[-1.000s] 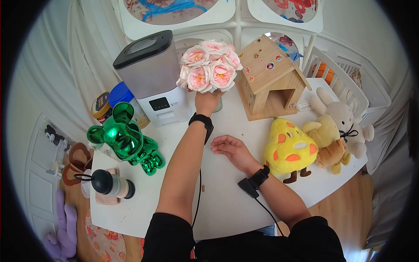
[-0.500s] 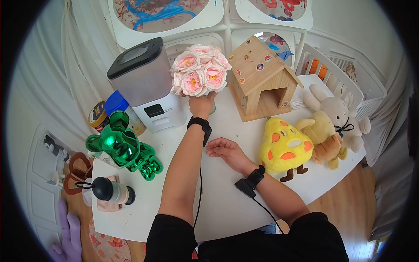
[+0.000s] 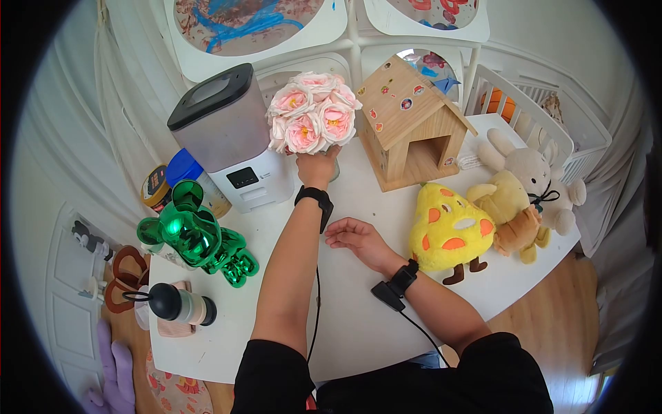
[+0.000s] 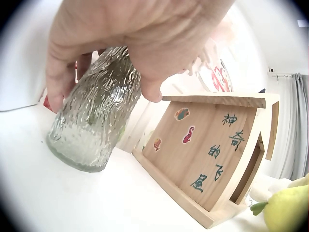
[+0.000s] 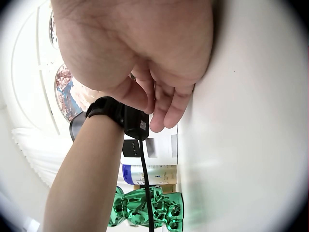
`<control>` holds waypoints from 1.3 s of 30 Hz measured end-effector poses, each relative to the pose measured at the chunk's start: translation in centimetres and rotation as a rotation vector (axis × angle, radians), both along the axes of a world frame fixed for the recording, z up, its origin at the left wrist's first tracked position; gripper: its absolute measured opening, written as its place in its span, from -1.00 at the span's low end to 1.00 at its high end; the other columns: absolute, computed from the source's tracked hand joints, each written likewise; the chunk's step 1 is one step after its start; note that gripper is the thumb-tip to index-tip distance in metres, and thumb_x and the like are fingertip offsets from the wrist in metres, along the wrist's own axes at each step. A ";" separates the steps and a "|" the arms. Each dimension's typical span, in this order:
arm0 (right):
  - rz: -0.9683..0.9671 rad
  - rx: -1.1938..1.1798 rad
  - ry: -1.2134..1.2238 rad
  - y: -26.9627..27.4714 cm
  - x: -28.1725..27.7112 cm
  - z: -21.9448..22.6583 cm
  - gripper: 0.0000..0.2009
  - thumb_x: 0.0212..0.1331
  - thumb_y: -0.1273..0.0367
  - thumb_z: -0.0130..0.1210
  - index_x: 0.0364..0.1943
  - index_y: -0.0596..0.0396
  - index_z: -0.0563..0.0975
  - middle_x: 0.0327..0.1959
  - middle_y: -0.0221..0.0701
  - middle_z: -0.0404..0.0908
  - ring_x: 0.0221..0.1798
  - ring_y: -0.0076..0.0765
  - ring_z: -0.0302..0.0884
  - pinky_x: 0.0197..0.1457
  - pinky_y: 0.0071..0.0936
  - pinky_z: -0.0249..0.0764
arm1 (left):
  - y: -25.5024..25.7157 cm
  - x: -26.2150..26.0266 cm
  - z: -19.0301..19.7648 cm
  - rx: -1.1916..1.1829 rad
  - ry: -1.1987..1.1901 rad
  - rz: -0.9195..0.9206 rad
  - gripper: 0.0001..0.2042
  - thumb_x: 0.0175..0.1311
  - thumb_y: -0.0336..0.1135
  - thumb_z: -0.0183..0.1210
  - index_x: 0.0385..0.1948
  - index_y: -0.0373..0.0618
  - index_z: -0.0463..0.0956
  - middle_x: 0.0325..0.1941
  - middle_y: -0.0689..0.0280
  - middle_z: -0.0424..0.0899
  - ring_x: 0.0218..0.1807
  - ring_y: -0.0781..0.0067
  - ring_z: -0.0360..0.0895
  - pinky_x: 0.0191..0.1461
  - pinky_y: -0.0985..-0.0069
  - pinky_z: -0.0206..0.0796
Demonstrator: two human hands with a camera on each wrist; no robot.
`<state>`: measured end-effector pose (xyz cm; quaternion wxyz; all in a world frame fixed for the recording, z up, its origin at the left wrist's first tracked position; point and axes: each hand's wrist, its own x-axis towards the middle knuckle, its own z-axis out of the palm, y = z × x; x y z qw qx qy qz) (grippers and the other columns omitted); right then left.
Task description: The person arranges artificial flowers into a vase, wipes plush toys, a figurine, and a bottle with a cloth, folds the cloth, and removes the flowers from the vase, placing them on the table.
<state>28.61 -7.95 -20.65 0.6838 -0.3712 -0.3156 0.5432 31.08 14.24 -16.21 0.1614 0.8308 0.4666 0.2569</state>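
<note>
Pink roses (image 3: 315, 114) stand in a textured glass vase (image 4: 99, 111), between a grey and white dispenser (image 3: 231, 138) and a wooden house (image 3: 414, 124). My left hand (image 3: 317, 168) grips the vase just below the blooms; in the left wrist view the thumb and fingers of the left hand (image 4: 130, 38) curl round its upper part. My right hand (image 3: 360, 241) rests on the white table with loosely bent fingers and holds nothing. In the right wrist view the right hand (image 5: 140, 53) lies beside the left forearm.
A shiny green bear figure (image 3: 200, 234) and a black-capped bottle (image 3: 181, 304) stand on the left of the table (image 3: 372, 331). Yellow cheese plush (image 3: 448, 231) and a grey rabbit plush (image 3: 531, 172) sit on the right. Cables hang from both wrists.
The head view has shifted slightly, so the items appear moved a little to the left and down. My left hand still grips the vase, and my right hand has stayed resting on the table.
</note>
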 end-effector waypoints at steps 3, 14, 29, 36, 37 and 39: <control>0.001 0.005 -0.003 0.0 0.1 -0.1 -0.78 0.36 0.54 -0.01 0.03 0.23 0.53 0.01 -0.30 0.62 0.08 -0.36 0.61 0.25 -0.40 0.51 | -0.3 -0.3 1.2 -0.056 0.061 -0.058 -0.13 0.15 0.49 0.10 -0.09 -0.42 0.65 0.23 -0.25 0.50 0.25 -0.12 0.49 0.29 0.20 0.37; -0.002 -0.008 0.003 0.0 -0.1 0.3 -0.79 0.37 0.54 -0.01 0.01 0.23 0.54 0.01 -0.33 0.61 0.08 -0.38 0.59 0.25 -0.40 0.51 | 0.2 -1.0 1.0 -0.073 -0.136 -0.233 -0.27 0.09 0.29 0.31 0.15 -0.13 0.55 0.09 -0.02 0.68 0.15 -0.04 0.60 0.22 0.23 0.42; -0.002 0.007 0.011 0.0 0.0 0.0 -0.78 0.37 0.54 -0.01 0.03 0.23 0.53 0.01 -0.31 0.61 0.07 -0.37 0.61 0.25 -0.40 0.52 | 1.6 -0.3 -0.4 -0.126 -0.176 -0.289 -0.45 0.11 -0.05 0.42 0.12 -0.11 0.56 0.13 0.05 0.67 0.16 0.03 0.59 0.22 0.26 0.41; -0.005 -0.005 -0.005 0.0 0.0 0.1 -0.78 0.37 0.54 -0.01 0.03 0.23 0.53 0.01 -0.29 0.61 0.07 -0.36 0.61 0.25 -0.39 0.52 | 1.6 -0.4 -0.4 -0.149 -0.228 -0.338 -0.39 0.11 -0.03 0.42 0.17 -0.15 0.51 0.17 0.03 0.64 0.21 0.03 0.56 0.28 0.29 0.36; -0.008 -0.001 -0.007 0.0 0.0 0.1 -0.78 0.37 0.54 -0.01 0.03 0.23 0.53 0.01 -0.29 0.61 0.07 -0.36 0.61 0.25 -0.39 0.52 | 1.5 -0.6 0.0 -0.140 -0.208 -0.412 -0.28 0.11 0.00 0.43 0.26 -0.23 0.42 0.20 -0.02 0.60 0.23 0.03 0.55 0.32 0.31 0.34; -0.003 0.009 -0.008 0.2 0.1 -0.3 -0.78 0.36 0.54 -0.02 0.03 0.24 0.53 0.00 -0.28 0.61 0.07 -0.34 0.61 0.26 -0.39 0.52 | 4.1 0.7 -5.3 -0.125 -0.289 -0.340 -0.13 0.09 0.05 0.43 0.33 -0.36 0.24 0.24 -0.09 0.55 0.27 0.02 0.51 0.36 0.34 0.30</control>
